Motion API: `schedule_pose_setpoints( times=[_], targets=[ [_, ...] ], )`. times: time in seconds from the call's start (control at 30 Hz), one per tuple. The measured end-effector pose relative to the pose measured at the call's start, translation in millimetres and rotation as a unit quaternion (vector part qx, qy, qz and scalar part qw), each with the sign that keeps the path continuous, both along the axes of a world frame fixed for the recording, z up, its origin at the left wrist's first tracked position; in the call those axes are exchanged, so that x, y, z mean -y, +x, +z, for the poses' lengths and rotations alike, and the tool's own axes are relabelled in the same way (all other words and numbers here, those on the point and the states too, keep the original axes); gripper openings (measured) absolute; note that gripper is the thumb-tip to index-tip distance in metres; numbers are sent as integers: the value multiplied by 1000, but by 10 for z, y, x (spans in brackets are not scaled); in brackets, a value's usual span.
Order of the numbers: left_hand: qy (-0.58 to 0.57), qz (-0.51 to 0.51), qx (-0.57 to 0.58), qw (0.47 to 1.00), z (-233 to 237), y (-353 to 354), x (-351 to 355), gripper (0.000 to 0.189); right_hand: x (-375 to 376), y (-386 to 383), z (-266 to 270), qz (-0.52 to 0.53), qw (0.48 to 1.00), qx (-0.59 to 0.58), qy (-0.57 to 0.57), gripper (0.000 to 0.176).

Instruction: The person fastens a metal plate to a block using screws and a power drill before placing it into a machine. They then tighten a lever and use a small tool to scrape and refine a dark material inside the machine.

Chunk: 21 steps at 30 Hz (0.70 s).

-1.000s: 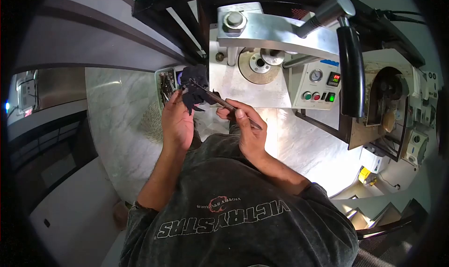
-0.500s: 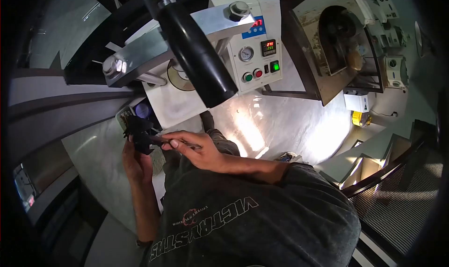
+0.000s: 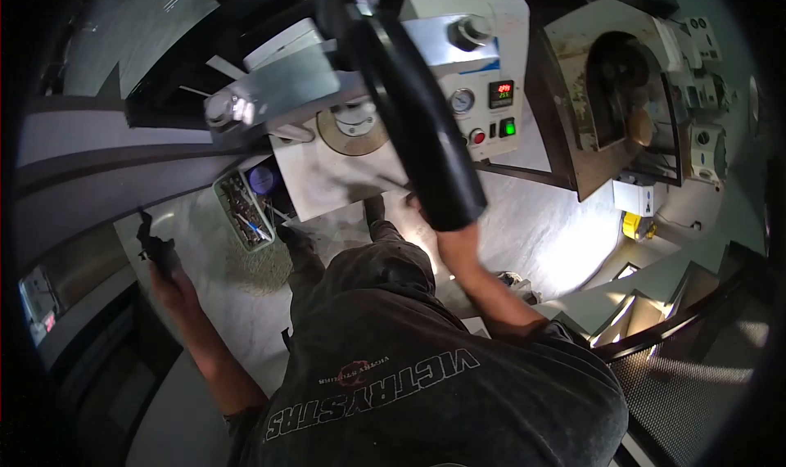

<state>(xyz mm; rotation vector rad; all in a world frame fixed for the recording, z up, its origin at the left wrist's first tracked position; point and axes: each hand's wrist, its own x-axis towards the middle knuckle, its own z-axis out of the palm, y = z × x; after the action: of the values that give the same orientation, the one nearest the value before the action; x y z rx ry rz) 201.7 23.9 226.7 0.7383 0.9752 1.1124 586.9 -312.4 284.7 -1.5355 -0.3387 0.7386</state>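
Observation:
At the far left, my left hand [image 3: 173, 288] is closed around the lower end of a black, jagged piece [image 3: 155, 244] whose kind I cannot make out. My right hand [image 3: 457, 242] is in front of the white machine [image 3: 315, 184], partly hidden behind a thick black handle [image 3: 417, 115]. A thin, dark, stick-like tool [image 3: 395, 182] juts from its fingers toward the machine's top. Near the tool's tip is a round brown ring [image 3: 352, 144] with a metal centre, set in that top.
A pale green tray [image 3: 219, 201] of small tools stands on the floor beside a purple round item [image 3: 263, 179]. The machine's panel has a gauge [image 3: 463, 100] and lit digits. Farther right are a brown-stained open housing [image 3: 573, 82] and a mesh panel [image 3: 696, 369].
My hands have moved apart. The left went left with the black piece; the right went right and up toward the machine with the thin tool. The tray has come into fuller view.

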Motion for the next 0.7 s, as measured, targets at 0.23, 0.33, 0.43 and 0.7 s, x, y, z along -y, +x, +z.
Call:
schedule_pose_setpoints(
  times=[0.23,0.33,0.43,0.7],
  targets=[
    [-91,-46,-24,994,-496,-345,630,38,-665,587,127,11,915,375,-151,22],
    [-158,-2,-77,984,-406,-203,912,34,-808,666,-419,59,943,309,-107,22],
    [-190,-4,-81,978,-410,-204,966,34,-981,742,-665,110,917,351,-158,20],
    [-201,2,-114,973,-296,-218,884,33,-1173,907,-885,187,810,529,-170,15]
  ],
)
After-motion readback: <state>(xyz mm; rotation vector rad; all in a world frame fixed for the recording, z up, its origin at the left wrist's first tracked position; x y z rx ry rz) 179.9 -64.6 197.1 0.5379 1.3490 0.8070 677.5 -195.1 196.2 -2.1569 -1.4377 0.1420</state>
